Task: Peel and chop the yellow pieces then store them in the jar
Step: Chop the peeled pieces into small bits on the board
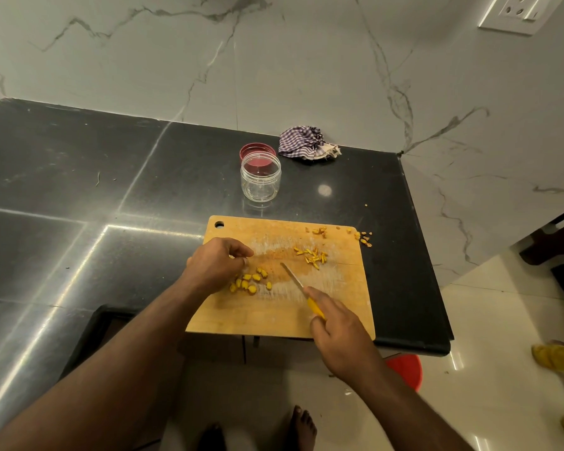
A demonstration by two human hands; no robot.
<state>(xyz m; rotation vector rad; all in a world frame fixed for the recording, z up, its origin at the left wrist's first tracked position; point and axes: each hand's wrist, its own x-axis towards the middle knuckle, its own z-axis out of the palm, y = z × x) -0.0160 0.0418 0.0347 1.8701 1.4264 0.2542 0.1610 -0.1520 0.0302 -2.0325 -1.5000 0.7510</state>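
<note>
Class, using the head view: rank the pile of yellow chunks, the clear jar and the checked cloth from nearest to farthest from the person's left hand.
From the left hand:
1. Pile of yellow chunks, on the cutting board, right beside the fingers.
2. Clear jar, on the counter beyond the board, lid off.
3. Checked cloth, farther back, to the right of the jar.

Yellow pieces (pixel 250 282) on wooden board (pixel 274 317); clear jar (pixel 260 177) open, upright behind.

Right hand (pixel 334 333) grips knife (pixel 302 292); left hand (pixel 217 265) beside yellow pieces (pixel 249 281).
</note>
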